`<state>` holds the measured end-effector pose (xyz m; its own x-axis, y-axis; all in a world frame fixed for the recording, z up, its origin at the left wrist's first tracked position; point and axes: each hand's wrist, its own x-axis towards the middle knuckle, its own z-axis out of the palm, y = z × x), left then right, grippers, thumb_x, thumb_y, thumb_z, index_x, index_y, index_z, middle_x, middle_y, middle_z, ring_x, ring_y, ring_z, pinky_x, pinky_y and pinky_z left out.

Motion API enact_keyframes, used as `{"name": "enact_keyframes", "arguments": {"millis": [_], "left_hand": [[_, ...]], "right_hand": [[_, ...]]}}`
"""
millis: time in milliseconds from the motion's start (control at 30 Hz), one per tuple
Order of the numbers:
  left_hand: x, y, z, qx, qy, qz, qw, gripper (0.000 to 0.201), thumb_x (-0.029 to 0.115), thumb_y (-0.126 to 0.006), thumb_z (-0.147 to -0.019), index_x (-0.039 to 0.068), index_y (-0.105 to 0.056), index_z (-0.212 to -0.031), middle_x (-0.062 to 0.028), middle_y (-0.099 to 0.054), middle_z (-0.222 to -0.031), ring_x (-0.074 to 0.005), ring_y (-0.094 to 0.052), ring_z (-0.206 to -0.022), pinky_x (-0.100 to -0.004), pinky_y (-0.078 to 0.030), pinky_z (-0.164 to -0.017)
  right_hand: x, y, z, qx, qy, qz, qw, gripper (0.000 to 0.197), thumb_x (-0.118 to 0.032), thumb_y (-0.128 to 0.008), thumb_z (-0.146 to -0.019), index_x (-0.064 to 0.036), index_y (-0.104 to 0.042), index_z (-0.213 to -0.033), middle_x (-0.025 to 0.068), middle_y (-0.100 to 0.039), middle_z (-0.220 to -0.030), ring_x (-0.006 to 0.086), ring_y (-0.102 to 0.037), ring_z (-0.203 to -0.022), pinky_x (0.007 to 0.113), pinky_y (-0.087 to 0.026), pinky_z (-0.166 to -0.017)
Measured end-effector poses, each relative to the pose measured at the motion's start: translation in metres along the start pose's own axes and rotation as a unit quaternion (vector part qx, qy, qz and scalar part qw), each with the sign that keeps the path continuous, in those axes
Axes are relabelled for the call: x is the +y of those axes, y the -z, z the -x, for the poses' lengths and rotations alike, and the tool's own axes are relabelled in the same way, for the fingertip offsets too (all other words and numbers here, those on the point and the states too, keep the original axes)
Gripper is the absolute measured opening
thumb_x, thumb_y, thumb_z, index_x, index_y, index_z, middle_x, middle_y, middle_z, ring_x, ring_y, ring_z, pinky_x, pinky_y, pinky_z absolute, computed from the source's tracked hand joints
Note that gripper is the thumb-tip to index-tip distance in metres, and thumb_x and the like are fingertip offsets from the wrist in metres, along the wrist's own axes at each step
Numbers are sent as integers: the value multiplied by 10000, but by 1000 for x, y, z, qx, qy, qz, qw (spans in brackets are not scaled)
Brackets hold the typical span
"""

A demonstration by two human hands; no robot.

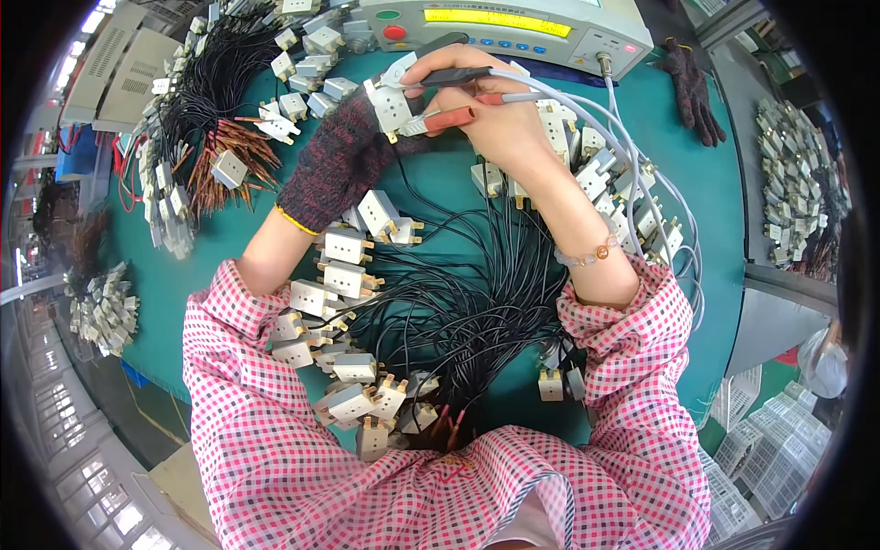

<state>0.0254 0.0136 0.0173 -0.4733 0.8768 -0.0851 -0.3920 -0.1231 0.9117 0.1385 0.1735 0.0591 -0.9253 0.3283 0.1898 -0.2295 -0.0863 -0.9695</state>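
My left hand [332,167], in a dark knitted glove with a yellow cuff edge, is closed around a white socket block [392,110] with round holes in its face. My bare right hand [506,124] is at the block's right side, its fingers bent around a black-handled test clip [447,77]. A red-handled test clip [449,119] points at the block's lower edge, beneath those fingers. Whether either clip's jaws touch the block's metal pins cannot be made out. Grey leads [573,92] trail from the clips over my right wrist.
At the far edge stands a tester [513,27] with a lit yellow display. White plug blocks [344,280] on black cords [477,312] lie between my arms. Another corded bundle [225,69] lies far left. A dark glove [689,92] rests far right on the green mat [724,229].
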Motion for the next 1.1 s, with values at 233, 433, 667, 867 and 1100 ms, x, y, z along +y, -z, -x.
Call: {"name": "enact_keyframes", "arguments": {"millis": [233,433,667,867,1100], "left_hand": [[3,-4,-2,10,46,131,990,390,145,-519,-903,64,-420,-1272,-94,-512,-1191,-196,-514,-1066,-341,-432,-925],[-10,16,-2,62,-34,-226,972,412,-2,-552,-832,44,-454,-1229,-124,-523,-1174,-238,-522,-1063,-324,-416,-933],[-8,12,-4,41,21,-15,999,433,-52,-565,-788,39,-479,-1202,-148,-529,-1156,-274,-529,-1054,-349,-422,-923],[-34,40,-1,66,-129,-372,917,484,-16,-627,-749,60,-487,-1205,-180,-545,-1110,-351,-542,-1011,-387,-453,-870],[-26,41,2,11,-220,-507,833,478,-7,-641,-745,55,-491,-1195,-181,-548,-1106,-355,-544,-1007,-395,-452,-867]], "right_hand": [[8,5,-1,15,66,69,995,269,91,-466,-728,-27,-626,-909,51,-628,-838,99,-600,-739,204,-483,-650],[4,0,1,13,159,146,976,247,77,-498,-708,-28,-644,-877,38,-639,-820,88,-592,-664,209,-464,-660],[5,3,1,4,108,92,990,257,60,-513,-687,-28,-654,-882,44,-640,-804,83,-578,-664,210,-451,-631],[4,3,1,-1,88,71,994,267,63,-508,-691,-28,-656,-893,39,-635,-793,74,-571,-650,204,-445,-610],[2,1,2,-5,68,84,994,282,61,-508,-697,-34,-657,-916,28,-620,-775,65,-562,-628,197,-438,-599]]}}
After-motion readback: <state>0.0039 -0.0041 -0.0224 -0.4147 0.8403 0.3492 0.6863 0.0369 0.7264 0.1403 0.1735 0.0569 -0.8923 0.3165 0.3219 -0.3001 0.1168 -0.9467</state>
